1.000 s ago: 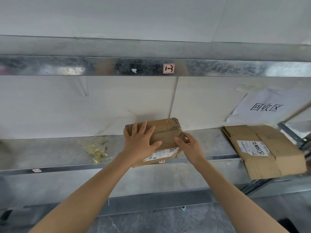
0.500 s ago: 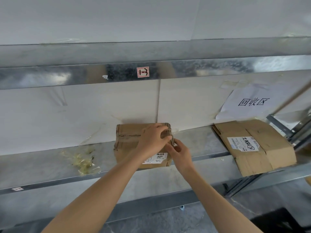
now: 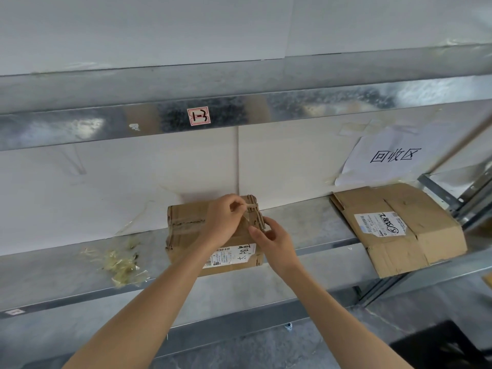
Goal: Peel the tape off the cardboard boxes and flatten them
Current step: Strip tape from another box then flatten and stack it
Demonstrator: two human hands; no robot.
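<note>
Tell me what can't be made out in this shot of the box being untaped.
All in the head view:
How much of the tape is off the box: hidden by the left hand.
What the right hand grips at the box's right edge: hidden by its own fingers.
Print on the label: too small to read.
Dark object, bottom right: cut off by the frame edge.

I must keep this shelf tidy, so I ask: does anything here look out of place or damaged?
Yes. Crumpled tape scraps lie loose on the shelf, left of the box being peeled. The flattened box on the right is creased and its near corner overhangs the shelf's front edge. The paper sign hangs tilted.
</note>
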